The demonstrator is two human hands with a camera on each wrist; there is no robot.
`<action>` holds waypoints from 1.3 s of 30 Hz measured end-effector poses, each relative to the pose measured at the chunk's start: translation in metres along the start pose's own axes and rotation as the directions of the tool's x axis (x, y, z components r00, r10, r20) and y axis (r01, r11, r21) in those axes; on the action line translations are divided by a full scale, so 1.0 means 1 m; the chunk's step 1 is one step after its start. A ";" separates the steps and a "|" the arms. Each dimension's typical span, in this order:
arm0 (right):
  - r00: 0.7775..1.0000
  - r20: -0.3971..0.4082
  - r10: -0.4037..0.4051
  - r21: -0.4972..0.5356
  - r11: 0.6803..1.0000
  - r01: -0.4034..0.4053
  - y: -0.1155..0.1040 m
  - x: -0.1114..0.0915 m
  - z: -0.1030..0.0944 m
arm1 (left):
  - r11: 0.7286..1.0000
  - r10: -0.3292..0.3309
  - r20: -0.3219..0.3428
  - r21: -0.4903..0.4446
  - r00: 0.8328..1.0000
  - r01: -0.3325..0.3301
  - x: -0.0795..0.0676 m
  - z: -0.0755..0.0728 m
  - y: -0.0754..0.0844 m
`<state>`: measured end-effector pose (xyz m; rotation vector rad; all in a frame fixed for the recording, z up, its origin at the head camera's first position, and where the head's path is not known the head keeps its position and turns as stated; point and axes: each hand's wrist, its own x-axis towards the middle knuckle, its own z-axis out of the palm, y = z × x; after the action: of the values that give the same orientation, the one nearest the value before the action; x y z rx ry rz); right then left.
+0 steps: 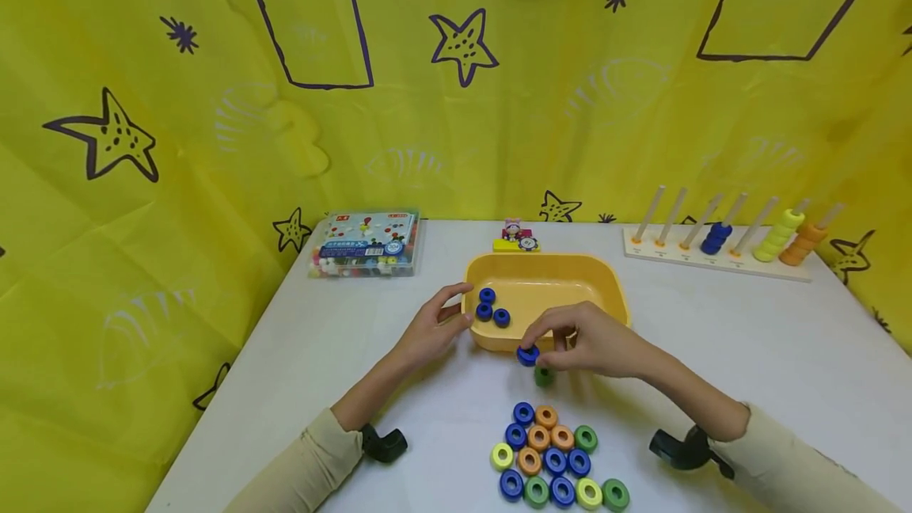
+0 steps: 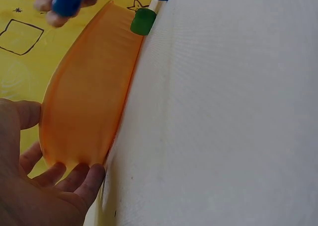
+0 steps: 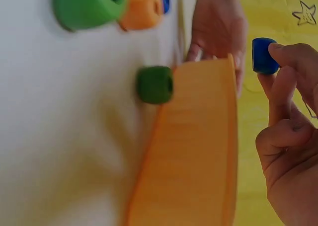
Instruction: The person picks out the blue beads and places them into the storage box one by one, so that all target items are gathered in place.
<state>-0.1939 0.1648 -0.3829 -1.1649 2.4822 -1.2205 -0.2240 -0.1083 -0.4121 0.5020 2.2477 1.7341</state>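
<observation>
My right hand (image 1: 591, 339) pinches a blue ring bead (image 1: 528, 355) between thumb and fingertips, just outside the near rim of a yellow-orange plastic tray (image 1: 613, 291). In the right wrist view the blue bead (image 3: 264, 56) is raised above rim height. My left hand (image 1: 433, 327) holds the rounded left end of the tray; the left wrist view has its fingers (image 2: 74, 179) bent against the outer wall. Three blue beads (image 1: 502, 317) lie inside the tray at the left. A green bead (image 1: 545, 376) stands on the table beneath my right hand, close to the tray wall.
Several blue, orange, green and yellow beads (image 1: 555, 461) lie grouped on the white table (image 1: 427, 434) nearer me. At the back stand a clear box of colourful pieces (image 1: 366, 244), a small toy figure (image 1: 514, 236) and a peg board (image 1: 720, 256) with some beads stacked on it.
</observation>
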 end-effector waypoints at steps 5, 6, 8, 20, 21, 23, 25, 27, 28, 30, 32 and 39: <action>0.995 -0.063 0.081 0.004 0.997 -0.081 -0.006 0.022 -0.016 | 1.000 -0.001 0.005 -0.015 1.000 0.001 -0.001 0.000 -0.001; 0.992 -0.069 0.103 0.003 0.995 -0.103 -0.002 0.026 -0.018 | 1.000 -0.001 0.006 -0.018 1.000 0.001 -0.001 0.000 -0.001; 0.985 -0.073 0.155 0.011 0.988 -0.155 0.009 0.035 -0.019 | 1.000 0.001 0.010 -0.024 1.000 0.000 0.000 -0.001 0.000; 0.965 -0.084 0.250 -0.025 0.967 -0.253 0.064 0.073 -0.013 | 1.000 0.001 0.016 -0.022 1.000 -0.001 0.000 -0.001 0.000; 0.964 -0.076 0.255 -0.023 0.966 -0.257 0.066 0.074 -0.013 | 1.000 0.001 0.016 -0.021 1.000 -0.001 0.000 -0.001 0.000; 0.964 -0.057 0.261 -0.020 0.965 -0.263 0.070 0.077 -0.014 | 1.000 0.004 0.015 -0.026 1.000 -0.004 0.000 -0.002 0.000; 0.962 -0.039 0.269 -0.023 0.962 -0.270 0.073 0.080 -0.015 | 0.999 0.009 0.012 -0.031 1.000 -0.009 0.000 -0.002 0.000; 0.961 -0.019 0.276 -0.024 0.961 -0.277 0.076 0.083 -0.015 | 0.999 0.013 0.010 -0.036 1.000 -0.013 0.000 -0.002 0.000; 0.961 -0.008 0.277 -0.024 0.961 -0.277 0.077 0.084 -0.016 | 0.999 0.014 0.010 -0.040 1.000 -0.014 0.001 -0.002 0.000; 0.960 0.014 0.281 -0.015 0.960 -0.280 0.080 0.086 -0.016 | 0.999 0.015 0.008 -0.042 1.000 -0.014 0.001 -0.002 0.000; 0.959 0.039 0.281 0.005 0.960 -0.281 0.082 0.088 -0.015 | 0.999 0.015 0.010 -0.046 1.000 -0.015 0.000 -0.002 0.000; 0.960 0.069 0.271 0.038 0.961 -0.274 0.087 0.089 -0.011 | 0.999 0.020 0.014 -0.051 1.000 -0.019 0.000 -0.001 0.000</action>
<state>-0.3109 0.1417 -0.4204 -0.8026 2.4511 -1.1396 -0.2249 -0.1095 -0.4122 0.5254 2.1904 1.7866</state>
